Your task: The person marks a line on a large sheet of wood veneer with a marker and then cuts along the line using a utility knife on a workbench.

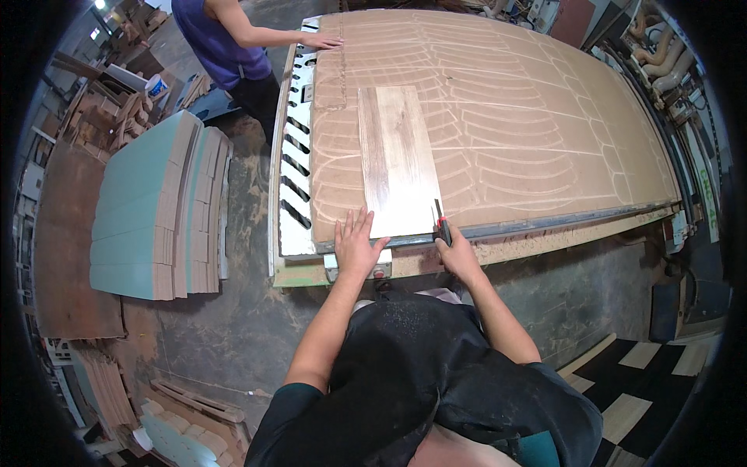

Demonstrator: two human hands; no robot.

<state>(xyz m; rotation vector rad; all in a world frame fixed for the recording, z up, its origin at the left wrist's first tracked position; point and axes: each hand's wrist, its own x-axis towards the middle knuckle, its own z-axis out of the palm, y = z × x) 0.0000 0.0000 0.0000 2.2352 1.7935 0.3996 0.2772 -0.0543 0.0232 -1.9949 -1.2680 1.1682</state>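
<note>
Closing around a red-and-black hand tool [443,227], the person's right grip [459,257] sits just off the near right corner of the wood-grain plank [401,159], the tool's two slim tips pointing away from the body along that plank's right edge; whether they touch it, I cannot tell. And over to the left grip [355,249], fingers fanned wide and nothing pinched, laid at the plank's near left corner, the thumb by its near edge! The plank itself lies flat, stretching forward between the two grips, on a tan board [529,101] scored with curved grooves, which covers the bench [277,233]. Just left of the left grip, and running away from it, there's a white strip [294,159] with black slanting stripes; just below that grip, a control box [379,272] with a red button. Far ahead and left of both grips, a co-worker in a purple top rests a hand [323,40] on the tan board's far end. Well left of the left grip stand stacked mint-green panels [140,210], and well beyond the right grip, up in the far right, ribbed hoses [665,62] hang.
</note>
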